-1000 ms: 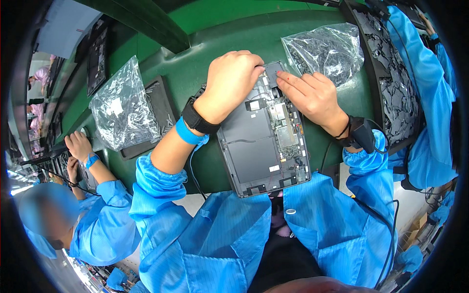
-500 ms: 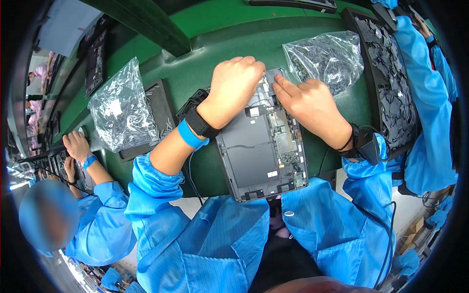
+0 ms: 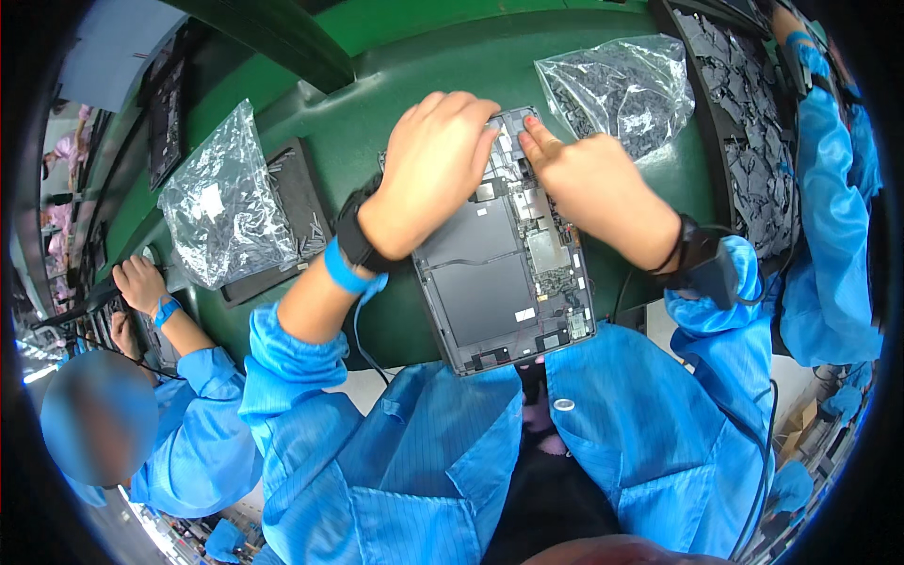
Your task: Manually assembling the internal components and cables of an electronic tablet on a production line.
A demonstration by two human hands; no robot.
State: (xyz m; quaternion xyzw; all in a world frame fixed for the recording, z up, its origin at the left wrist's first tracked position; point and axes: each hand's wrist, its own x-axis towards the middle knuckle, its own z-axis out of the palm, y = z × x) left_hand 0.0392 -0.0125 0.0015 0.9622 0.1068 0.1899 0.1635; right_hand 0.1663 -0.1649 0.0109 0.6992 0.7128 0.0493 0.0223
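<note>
An opened tablet (image 3: 480, 282), its back off, lies tilted on the green bench in front of me. A large dark battery fills its left side, with a circuit board (image 3: 546, 240) on the right. My left hand (image 3: 438, 160) is bent over the tablet's far left part, fingers curled and thumb showing at the inner side. What its fingertips pinch, if anything, is hidden. My right hand (image 3: 593, 179) reaches in from the right, two fingers stretched out and touching the far right corner of the tablet. Nothing shows in its grasp.
On the left, a clear plastic bag (image 3: 221, 212) of small dark parts overlaps a dark foam tray (image 3: 306, 198). Another bag (image 3: 621, 94) lies far right, beside a long box (image 3: 730, 122) of black pieces. A co-worker's hand (image 3: 141, 282) is at left; a blue sleeve (image 3: 829, 226) at right.
My left hand's fingers have loosened from a tighter curl, and its thumb now shows. The right hand's two fingers remain on the far corner. The whole view has shifted slightly.
</note>
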